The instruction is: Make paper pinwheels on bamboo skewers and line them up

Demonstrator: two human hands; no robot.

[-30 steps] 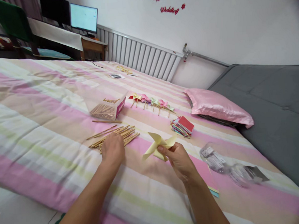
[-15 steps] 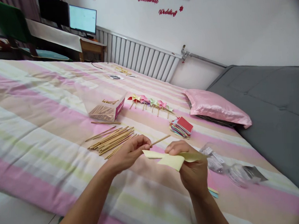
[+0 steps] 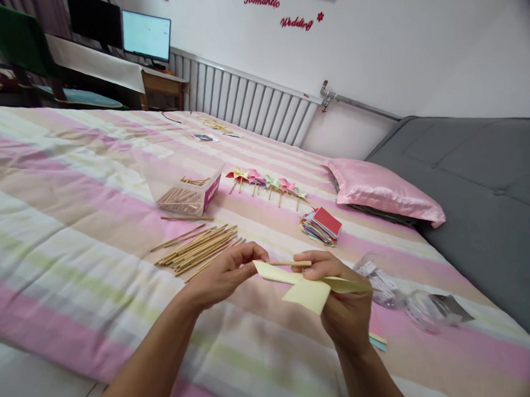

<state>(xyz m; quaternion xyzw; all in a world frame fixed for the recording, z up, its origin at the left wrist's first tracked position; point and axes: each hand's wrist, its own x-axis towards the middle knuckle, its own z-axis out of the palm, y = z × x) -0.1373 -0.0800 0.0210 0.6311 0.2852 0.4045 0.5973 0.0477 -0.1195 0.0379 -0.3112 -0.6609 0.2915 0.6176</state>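
Between thumb and fingers, my left hand (image 3: 234, 270) pinches one end of a thin wooden stick (image 3: 284, 263). The stick points right, its far end at the fingers of my right hand (image 3: 344, 299). My right hand is closed on a pale yellow paper pinwheel (image 3: 308, 293), whose folded blades stick out left, down and right of the fingers. Whether the stick touches the pinwheel's middle, I cannot tell. Several loose wooden sticks (image 3: 202, 246) lie in a pile just beyond my left hand. A stack of coloured paper squares (image 3: 322, 226), red on top, lies beyond my right hand.
A clear box (image 3: 187, 195) of sticks stands behind the pile. Finished paper pinwheels (image 3: 268, 183) on sticks lie in a row. Clear round containers (image 3: 422, 311) and coloured sheets (image 3: 378, 339) lie right of my right hand. A pink pillow (image 3: 382, 190) rests by the grey headboard (image 3: 487, 195).
The stick has swung from slanting upward to nearly level, and its far end now meets my right hand's fingers. The right fingers have lifted around it. The pinwheel has shifted slightly.
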